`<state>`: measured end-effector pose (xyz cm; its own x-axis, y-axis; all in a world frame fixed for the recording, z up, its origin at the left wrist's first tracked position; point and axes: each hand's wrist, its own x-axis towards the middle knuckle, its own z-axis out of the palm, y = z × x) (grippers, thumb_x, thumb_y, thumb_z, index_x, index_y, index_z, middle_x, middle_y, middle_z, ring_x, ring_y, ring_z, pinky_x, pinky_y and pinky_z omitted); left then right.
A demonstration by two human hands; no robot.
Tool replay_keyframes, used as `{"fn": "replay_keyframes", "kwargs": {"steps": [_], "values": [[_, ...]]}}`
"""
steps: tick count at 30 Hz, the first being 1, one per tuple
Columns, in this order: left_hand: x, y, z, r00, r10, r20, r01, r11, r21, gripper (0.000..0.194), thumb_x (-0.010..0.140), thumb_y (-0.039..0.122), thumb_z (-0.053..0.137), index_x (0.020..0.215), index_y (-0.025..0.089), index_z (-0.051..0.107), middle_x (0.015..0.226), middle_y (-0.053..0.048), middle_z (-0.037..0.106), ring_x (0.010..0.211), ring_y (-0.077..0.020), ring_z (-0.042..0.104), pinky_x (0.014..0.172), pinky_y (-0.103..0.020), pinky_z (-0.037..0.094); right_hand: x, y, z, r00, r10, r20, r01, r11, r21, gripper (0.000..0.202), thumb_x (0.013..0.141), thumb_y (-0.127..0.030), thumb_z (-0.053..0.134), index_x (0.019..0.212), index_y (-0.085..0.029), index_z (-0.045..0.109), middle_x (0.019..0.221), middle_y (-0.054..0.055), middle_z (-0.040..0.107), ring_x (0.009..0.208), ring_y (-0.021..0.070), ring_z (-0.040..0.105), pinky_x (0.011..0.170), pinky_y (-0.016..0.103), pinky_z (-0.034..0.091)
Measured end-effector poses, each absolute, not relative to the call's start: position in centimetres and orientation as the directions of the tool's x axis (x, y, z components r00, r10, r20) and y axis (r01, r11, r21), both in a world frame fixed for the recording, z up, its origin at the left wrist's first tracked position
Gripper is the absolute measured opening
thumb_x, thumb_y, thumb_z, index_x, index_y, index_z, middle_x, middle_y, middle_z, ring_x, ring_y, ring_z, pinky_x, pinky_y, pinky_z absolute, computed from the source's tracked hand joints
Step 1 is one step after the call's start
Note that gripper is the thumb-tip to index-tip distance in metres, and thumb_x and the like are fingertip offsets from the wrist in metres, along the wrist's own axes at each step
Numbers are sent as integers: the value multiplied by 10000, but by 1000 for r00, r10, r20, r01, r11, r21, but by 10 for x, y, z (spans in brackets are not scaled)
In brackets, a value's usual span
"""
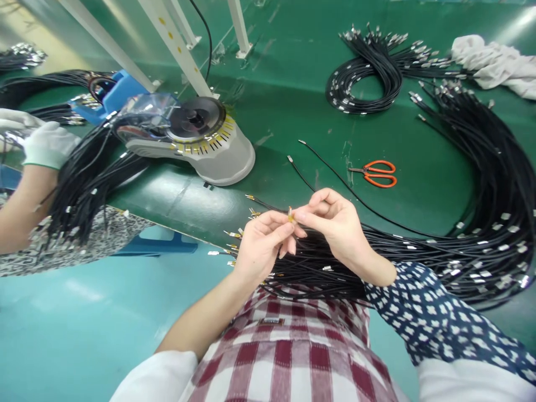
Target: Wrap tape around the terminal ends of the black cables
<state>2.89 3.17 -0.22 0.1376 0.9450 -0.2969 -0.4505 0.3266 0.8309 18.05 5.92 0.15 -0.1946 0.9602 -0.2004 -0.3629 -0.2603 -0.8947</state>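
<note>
My left hand (263, 240) and my right hand (337, 226) meet above a thick bundle of black cables (410, 245). Thumbs and forefingers of both pinch a small cable end with yellow tape (290, 215) on it; most of this cable is hidden by my fingers. Below and left of my hands, several cable ends of the bundle stick out, some with yellow tape and some with bare metal tips. Two single cables (326, 163) stretch out behind my right hand.
A grey round tape dispenser (226, 162) with yellow strips stands left. Orange-handled snips (379, 173) lie beyond my right hand. Behind them are a coiled cable bundle (364, 84) and a white cloth (494, 61). At left, a co-worker's gloved hand (48, 145) is beside more cables.
</note>
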Motion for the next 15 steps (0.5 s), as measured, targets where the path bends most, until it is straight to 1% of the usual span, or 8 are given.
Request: {"fn": "replay_keyframes", "kwargs": {"steps": [4, 6, 8, 12, 15], "values": [[26, 31, -8, 211, 931, -299, -433, 363, 825, 260, 744, 309, 807, 728, 148, 604, 680, -53, 746, 376, -90, 565, 341, -162, 293, 185, 68, -1, -348, 918, -192, -319, -308, -896, 363, 669, -282, 879, 826, -200, 562, 734, -6, 747, 665, 142, 694, 686, 280, 546], [26, 31, -10, 227, 927, -299, -432, 371, 822, 272, 751, 322, 803, 724, 150, 594, 668, -46, 737, 374, -90, 560, 342, -165, 295, 186, 71, -2, -371, 916, -153, -325, -283, -903, 383, 661, -277, 884, 817, -203, 543, 726, -17, 733, 692, 142, 697, 698, 274, 550], [26, 30, -11, 219, 928, -301, -433, 369, 823, 280, 750, 333, 806, 729, 149, 595, 656, -36, 726, 378, -80, 549, 355, -166, 321, 184, 70, -3, -354, 930, -97, -352, -229, -908, 410, 666, -289, 883, 815, -215, 509, 725, -26, 720, 705, 142, 693, 694, 272, 550], [26, 29, -9, 189, 932, -308, -416, 360, 835, 284, 714, 292, 835, 808, 160, 602, 641, -17, 714, 379, -72, 529, 343, -153, 309, 178, 62, -2, -308, 950, -42, -349, -154, -924, 429, 706, -326, 857, 825, -227, 458, 749, -28, 708, 606, 110, 629, 596, 249, 510], [26, 28, -8, 127, 943, -307, -407, 332, 851, 305, 671, 231, 859, 753, 159, 575, 617, -11, 713, 357, -74, 527, 319, -143, 292, 176, 55, 1, -235, 972, -17, -294, -88, -952, 428, 726, -325, 845, 822, -227, 440, 760, -19, 711, 588, 95, 597, 582, 241, 485]]}}
